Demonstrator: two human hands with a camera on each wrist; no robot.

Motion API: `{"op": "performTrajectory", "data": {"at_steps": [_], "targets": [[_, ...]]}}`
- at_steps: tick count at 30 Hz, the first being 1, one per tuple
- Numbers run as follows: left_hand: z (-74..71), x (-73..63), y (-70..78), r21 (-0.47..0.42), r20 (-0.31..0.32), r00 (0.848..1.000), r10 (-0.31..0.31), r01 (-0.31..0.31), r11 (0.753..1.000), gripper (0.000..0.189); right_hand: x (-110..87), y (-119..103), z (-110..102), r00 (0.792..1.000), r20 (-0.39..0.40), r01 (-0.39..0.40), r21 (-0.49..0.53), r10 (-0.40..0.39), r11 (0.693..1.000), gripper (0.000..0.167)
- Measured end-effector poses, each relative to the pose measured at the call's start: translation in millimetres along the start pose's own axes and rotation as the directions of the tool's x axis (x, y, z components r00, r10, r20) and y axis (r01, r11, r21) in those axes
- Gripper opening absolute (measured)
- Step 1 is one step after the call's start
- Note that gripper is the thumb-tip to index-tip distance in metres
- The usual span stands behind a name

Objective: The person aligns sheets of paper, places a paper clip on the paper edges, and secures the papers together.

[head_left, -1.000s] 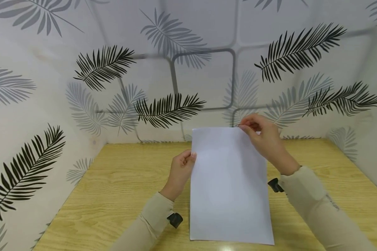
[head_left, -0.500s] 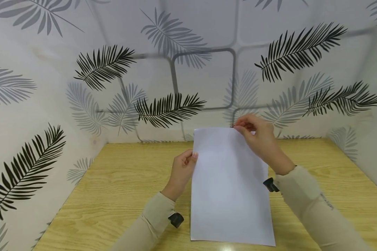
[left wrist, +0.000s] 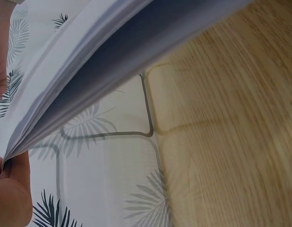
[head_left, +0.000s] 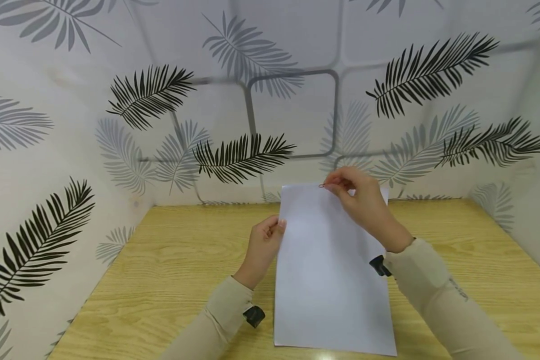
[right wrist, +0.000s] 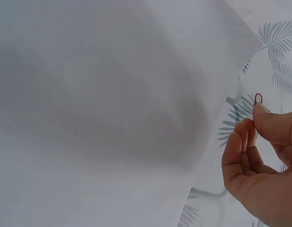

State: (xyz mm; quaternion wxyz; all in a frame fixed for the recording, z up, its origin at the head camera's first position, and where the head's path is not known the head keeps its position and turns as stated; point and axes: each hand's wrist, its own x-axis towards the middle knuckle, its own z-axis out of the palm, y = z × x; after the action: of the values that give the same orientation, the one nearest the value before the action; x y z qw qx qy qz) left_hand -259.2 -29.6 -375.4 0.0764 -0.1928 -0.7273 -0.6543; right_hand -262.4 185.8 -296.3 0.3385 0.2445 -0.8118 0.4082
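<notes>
My left hand [head_left: 263, 245] pinches the left edge of a stack of white paper [head_left: 330, 270], thumb in front. The left wrist view shows several sheets in the paper stack [left wrist: 65, 71], fanned slightly apart and gathered at the left fingers [left wrist: 16, 189]. My right hand [head_left: 362, 202] is at the top edge of the stack, pinching a small red paper clip [head_left: 321, 185] between thumb and forefinger. In the right wrist view the looped end of the paper clip [right wrist: 258, 98] sticks out past the thumb tip, beside the paper's edge.
A wood-grain table [head_left: 180, 260] lies under the paper and arms. Behind it rises a wall [head_left: 292, 120] with a leaf pattern, and patterned side walls flank the table. A black wrist camera [head_left: 254, 316] sits at the left sleeve.
My right hand has moved left along the paper's top edge with the paper clip. The left hand and the paper have shifted slightly right.
</notes>
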Motion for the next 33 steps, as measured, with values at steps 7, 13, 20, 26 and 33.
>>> {"op": "performTrajectory", "data": {"at_steps": [7,13,20,26,33], "targets": [[2.5,-0.6,1.1,-0.003,0.005,1.000,0.006,-0.006,1.000,0.024,1.9,-3,6,0.996,0.011,0.093,-0.001,-0.093,0.996,0.013],[5.2,-0.1,-0.9,0.000,0.014,1.000,0.027,-0.027,1.000,0.024,2.3,-7,9,0.994,0.032,0.108,-0.004,-0.108,0.994,0.014],[7.4,-1.0,2.8,0.025,0.008,0.999,0.035,-0.035,0.999,0.022,3.5,-10,12,0.991,0.052,0.125,-0.029,-0.123,0.992,0.014],[8.9,-0.1,5.2,0.049,0.012,1.000,0.028,-0.029,0.998,0.021,4.5,-12,15,0.988,0.073,0.138,-0.029,-0.136,0.990,0.014],[10.4,-2.7,3.8,0.056,0.004,1.000,0.030,-0.030,0.998,0.021,5.8,-14,16,0.985,0.061,0.162,-0.035,-0.160,0.986,0.014]]}}
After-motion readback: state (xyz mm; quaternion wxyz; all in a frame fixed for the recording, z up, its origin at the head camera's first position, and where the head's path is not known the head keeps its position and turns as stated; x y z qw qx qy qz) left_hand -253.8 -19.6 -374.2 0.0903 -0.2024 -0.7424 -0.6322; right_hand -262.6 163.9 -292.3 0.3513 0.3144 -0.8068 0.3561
